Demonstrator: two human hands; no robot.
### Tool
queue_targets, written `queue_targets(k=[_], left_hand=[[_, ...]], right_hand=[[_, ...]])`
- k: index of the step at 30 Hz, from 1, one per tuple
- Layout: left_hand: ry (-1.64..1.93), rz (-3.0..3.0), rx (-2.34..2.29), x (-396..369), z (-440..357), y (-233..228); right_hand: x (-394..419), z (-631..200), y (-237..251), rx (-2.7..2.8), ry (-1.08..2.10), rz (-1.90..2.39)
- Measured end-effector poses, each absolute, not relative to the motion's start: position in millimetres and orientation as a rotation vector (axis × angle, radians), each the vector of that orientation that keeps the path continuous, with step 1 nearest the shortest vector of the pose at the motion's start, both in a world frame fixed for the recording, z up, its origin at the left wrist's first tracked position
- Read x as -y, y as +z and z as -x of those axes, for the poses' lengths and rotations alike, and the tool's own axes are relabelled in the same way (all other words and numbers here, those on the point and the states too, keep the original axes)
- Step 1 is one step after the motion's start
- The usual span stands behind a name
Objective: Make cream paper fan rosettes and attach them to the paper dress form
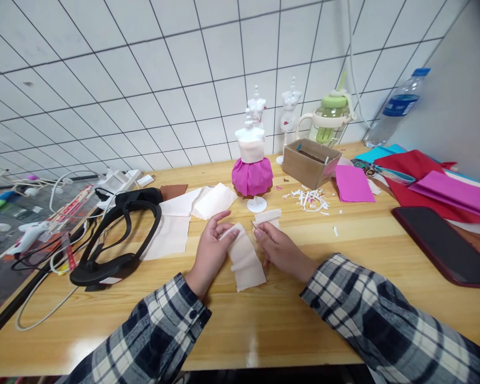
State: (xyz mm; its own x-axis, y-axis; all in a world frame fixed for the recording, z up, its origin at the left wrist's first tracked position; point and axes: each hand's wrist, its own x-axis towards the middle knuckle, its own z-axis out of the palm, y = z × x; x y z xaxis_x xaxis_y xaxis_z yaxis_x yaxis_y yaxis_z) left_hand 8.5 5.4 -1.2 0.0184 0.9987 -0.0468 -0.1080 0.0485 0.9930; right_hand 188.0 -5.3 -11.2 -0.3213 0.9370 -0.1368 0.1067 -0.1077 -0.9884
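My left hand (pixel 210 245) pinches the top of a cream fabric strip (pixel 246 261) between thumb and fingers; the strip hangs down toward the table. To its right, my right hand (pixel 280 248) is closed on a thin, dark, pointed thing (pixel 253 225) whose tip shows near the fabric's upper edge; its exact kind is too small to make out. Another cream fabric piece (pixel 272 214) lies just behind my right fingers. Beyond both hands stands a small white dress form (pixel 248 130) with a cream band and a puffed magenta skirt (pixel 252 176).
Cream fabric (pixel 168 234) and a black head strap (pixel 144 234) lie left, near a glue gun (pixel 32 234). At right are white scraps (pixel 310 200), a cardboard box (pixel 304 165), magenta sheets (pixel 354 184), red fabric (pixel 412 176) and a phone (pixel 444 242). A tiled wall bounds the back.
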Motion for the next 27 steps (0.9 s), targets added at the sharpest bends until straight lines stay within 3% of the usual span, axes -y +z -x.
queue_targets(k=[6,12,14,19,25,27], left_hand=[[1.549,-1.090,-1.259,-30.2,18.3,-1.8],[1.989,-1.578,-1.299,-71.8,23.6,-8.2],[1.857,-1.801,-1.284,-85.3,21.2,-15.2],[1.147,-2.192,-1.380,-98.6,20.2,-26.3],[1.453,-2.177,-1.452,-71.0,28.6,-8.9],[1.361,-2.122,-1.399,-55.2,26.3,-2.9]], right_hand=[[-2.1,-204.8,-0.6,1.669,1.129,1.272],[-9.8,-214.2,-0.1,2.143,0.607,1.604],[-11.2,-215.1,-0.4,2.213,0.532,1.686],[-13.2,-218.0,-0.6,2.277,0.392,1.811],[-18.9,-227.9,-3.1,2.299,0.392,1.834],[-19.4,-228.7,-2.6,2.230,0.479,1.702]])
